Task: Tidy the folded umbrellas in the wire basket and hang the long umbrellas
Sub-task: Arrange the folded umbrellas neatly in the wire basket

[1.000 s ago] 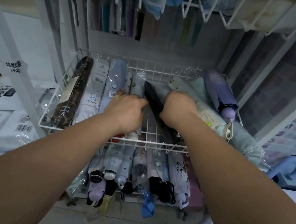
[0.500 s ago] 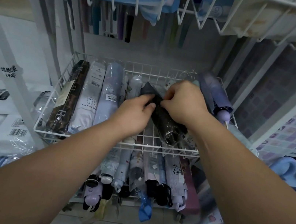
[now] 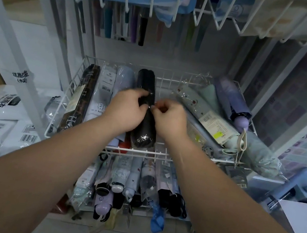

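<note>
Black umbrella [image 3: 147, 81] lies lengthwise in the wire basket [image 3: 155, 153], centre of frame, in clear wrap. Left hand [image 3: 125, 110] is on its left side w/ fingers curled over the top, gripping it. Right hand [image 3: 170, 119] is just beside it, fingers bent tight, thumb & forefinger pinching the wrap at the umbrella's right edge (a bit blurred). Left part of basket: brown umbrella [image 3: 79, 101], white umbrella [image 3: 102, 92] & pale blue umbrella [image 3: 124, 78], side by side. Right part: spotted umbrella [image 3: 199, 107] & purple umbrella [image 3: 232, 102], lying at an angle.
</note>
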{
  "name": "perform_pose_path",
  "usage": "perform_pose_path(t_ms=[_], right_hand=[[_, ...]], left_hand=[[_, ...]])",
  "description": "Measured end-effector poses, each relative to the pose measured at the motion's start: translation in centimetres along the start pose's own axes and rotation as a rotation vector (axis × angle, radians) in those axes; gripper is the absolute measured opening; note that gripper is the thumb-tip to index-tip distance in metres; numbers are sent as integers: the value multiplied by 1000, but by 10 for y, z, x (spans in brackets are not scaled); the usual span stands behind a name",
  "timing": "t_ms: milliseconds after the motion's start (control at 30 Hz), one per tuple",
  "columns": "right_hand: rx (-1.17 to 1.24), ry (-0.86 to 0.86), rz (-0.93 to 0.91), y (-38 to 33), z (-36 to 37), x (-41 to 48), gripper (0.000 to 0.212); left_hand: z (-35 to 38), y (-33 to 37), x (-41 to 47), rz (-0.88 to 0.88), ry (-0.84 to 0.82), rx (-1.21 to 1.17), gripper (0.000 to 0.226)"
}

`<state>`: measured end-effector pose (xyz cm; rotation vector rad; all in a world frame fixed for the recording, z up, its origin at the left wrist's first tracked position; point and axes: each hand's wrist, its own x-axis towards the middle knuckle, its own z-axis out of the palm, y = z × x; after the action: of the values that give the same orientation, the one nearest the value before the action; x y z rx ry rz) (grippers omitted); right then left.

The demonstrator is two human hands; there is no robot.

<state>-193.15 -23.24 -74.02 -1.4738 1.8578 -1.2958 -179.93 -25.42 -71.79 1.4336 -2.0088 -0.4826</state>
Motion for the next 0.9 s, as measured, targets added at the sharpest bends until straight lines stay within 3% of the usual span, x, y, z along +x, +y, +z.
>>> perform_pose_path(t_ms=[133, 200, 267, 367, 500, 600, 700, 767, 900], right_hand=[[160, -171, 23, 3, 14, 4, 44], [103, -232, -42, -1, 18, 5, 41], [63, -267, -61, -3, 18, 5, 40], [35, -301, -58, 1, 12, 5, 44], [-41, -267, -130, 1, -2, 3, 44], [-56, -121, -197, 1, -30, 3, 39], [-114, 58, -227, 4, -71, 1, 35], [-246, 116, -212, 9, -97, 0, 40], [-655, 131, -229, 21, -134, -7, 40]], left_hand=[[0, -8, -5, 209, 28, 336, 27], [-6, -11, -7, 259, 104, 633, 26], [-13, -21, -6, 252, 98, 772, 37], [-14, -40, -3, 168, -73, 673, 60], [-16, -41, -1, 123, -157, 610, 63], [-21, -24, -1, 118, -65, 502, 60], [-9, 8, -6, 178, 58, 215, 50], [8, 33, -8, 154, 28, 30, 46], [58, 73, -6, 0, -186, -247, 44]])
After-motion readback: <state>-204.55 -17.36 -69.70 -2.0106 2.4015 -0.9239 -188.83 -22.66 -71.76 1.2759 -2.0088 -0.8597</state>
